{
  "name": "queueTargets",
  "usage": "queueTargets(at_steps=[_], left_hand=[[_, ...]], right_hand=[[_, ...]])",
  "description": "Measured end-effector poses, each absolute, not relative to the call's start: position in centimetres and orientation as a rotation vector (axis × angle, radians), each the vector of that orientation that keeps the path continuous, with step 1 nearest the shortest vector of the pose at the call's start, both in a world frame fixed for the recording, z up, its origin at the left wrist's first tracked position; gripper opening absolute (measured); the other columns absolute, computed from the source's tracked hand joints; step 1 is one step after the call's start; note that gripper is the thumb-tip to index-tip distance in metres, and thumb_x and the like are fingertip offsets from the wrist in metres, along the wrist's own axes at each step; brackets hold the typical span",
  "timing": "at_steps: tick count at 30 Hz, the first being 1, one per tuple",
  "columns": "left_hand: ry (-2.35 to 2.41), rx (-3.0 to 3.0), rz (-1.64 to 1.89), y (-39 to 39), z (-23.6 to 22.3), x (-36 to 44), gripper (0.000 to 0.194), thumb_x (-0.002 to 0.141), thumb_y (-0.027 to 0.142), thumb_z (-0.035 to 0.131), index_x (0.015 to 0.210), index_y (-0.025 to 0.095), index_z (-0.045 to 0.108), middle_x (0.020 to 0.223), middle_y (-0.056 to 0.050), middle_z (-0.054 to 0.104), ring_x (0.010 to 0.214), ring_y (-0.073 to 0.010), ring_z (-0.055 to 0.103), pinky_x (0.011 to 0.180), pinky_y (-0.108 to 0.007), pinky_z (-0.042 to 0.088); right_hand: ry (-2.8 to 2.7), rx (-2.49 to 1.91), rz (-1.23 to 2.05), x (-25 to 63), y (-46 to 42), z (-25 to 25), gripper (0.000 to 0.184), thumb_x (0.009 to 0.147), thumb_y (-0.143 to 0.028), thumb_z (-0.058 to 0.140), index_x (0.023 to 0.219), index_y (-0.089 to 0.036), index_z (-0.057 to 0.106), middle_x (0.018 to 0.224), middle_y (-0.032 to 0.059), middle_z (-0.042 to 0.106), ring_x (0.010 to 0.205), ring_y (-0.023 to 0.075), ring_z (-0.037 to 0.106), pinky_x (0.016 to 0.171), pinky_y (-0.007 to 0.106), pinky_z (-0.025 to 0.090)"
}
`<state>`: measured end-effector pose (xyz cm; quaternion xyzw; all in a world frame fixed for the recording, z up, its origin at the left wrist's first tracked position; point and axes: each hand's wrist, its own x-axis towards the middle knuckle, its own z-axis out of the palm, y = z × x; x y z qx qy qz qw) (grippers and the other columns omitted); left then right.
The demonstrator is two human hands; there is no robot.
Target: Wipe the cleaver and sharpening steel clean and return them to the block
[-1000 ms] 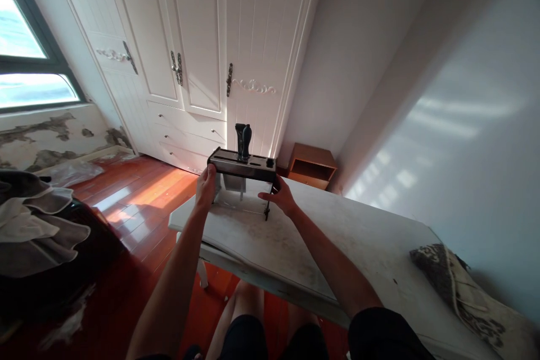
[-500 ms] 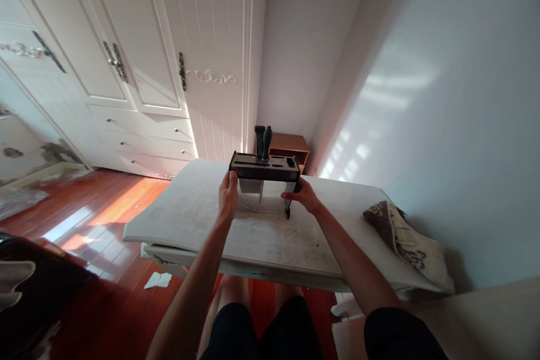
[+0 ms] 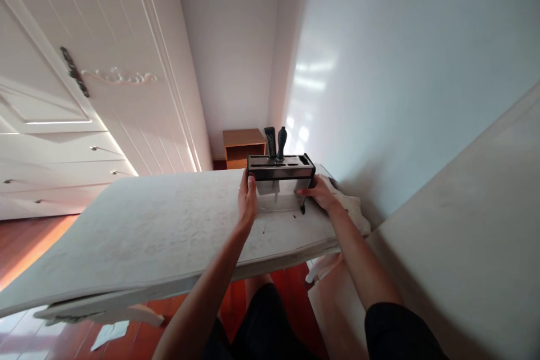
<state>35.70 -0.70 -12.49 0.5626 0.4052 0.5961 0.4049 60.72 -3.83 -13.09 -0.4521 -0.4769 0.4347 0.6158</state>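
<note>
A black knife block (image 3: pixel 280 167) with clear sides and two dark handles (image 3: pixel 276 142) sticking up from its top stands near the right end of the white table (image 3: pixel 169 219). My left hand (image 3: pixel 247 199) grips its left end, fingers wrapped round the edge. My right hand (image 3: pixel 319 192) holds the block's right end, fingers closed on it, with a thin dark leg of the block just below them.
A patterned cloth (image 3: pixel 352 208) lies on the table right behind my right hand. A pale wall or panel (image 3: pixel 464 225) rises close on the right. A small wooden cabinet (image 3: pixel 243 146) sits in the far corner, white wardrobe doors (image 3: pixel 76 95) on the left. Paper scraps (image 3: pixel 109 333) lie on the red wood floor.
Both hands have carried the knife block from the table's left end across to its right end, keeping their grip. My view has swung right with them, so the cloth is now behind my right hand.
</note>
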Motion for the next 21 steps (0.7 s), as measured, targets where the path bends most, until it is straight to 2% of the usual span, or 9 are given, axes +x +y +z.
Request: queueTargets(at_steps=[5,10,13,19,21], left_hand=[[0.955,1.431,1.452,-1.9,-13.1,41.9,0.062,0.100,0.057,0.038,0.147,0.018,0.048,0.153,-0.011,0.044,0.145,-0.0229,0.037,0.122,-0.036,0.025],[0.938,1.460,1.410,-2.7,-13.7,46.7,0.071,0.100,0.052,0.036,0.157,0.010,0.031,0.162,-0.011,0.029,0.150,-0.0207,0.027,0.125,-0.033,0.018],[0.951,1.476,1.413,-2.8,-13.8,48.3,0.073,0.100,0.052,0.035,0.157,0.006,0.030,0.163,-0.012,0.027,0.152,-0.0198,0.024,0.125,-0.031,0.016],[0.933,1.477,1.430,-2.2,-13.8,49.1,0.068,0.100,0.053,0.035,0.157,0.015,0.032,0.162,-0.009,0.029,0.151,-0.0182,0.025,0.125,-0.031,0.017],[0.922,1.488,1.428,-1.9,-13.8,49.2,0.069,0.100,0.052,0.034,0.157,0.013,0.032,0.162,-0.010,0.028,0.152,-0.0181,0.024,0.125,-0.031,0.016]], right_hand=[[-0.911,-1.055,0.949,65.2,-5.3,-12.9,0.054,0.040,-0.014,0.084,0.092,-0.017,0.069,0.088,0.0017,0.069,0.074,0.0171,0.060,0.070,0.032,0.050],[-0.780,-1.066,0.846,68.4,-5.3,-13.0,0.033,0.044,-0.019,0.070,0.075,-0.020,0.060,0.073,-0.0022,0.064,0.063,0.0143,0.054,0.061,0.030,0.045],[-0.753,-1.078,0.801,69.5,-5.2,-13.2,0.029,0.044,-0.020,0.067,0.071,-0.019,0.055,0.072,-0.0029,0.063,0.062,0.0134,0.054,0.059,0.029,0.043],[-0.790,-1.110,0.735,70.0,-5.0,-13.5,0.029,0.046,-0.025,0.066,0.073,-0.020,0.055,0.078,-0.0013,0.063,0.069,0.0156,0.058,0.067,0.031,0.047],[-0.814,-1.145,0.687,70.2,-4.8,-13.7,0.028,0.048,-0.028,0.065,0.072,-0.020,0.054,0.075,-0.0004,0.062,0.068,0.0155,0.056,0.066,0.031,0.047]])
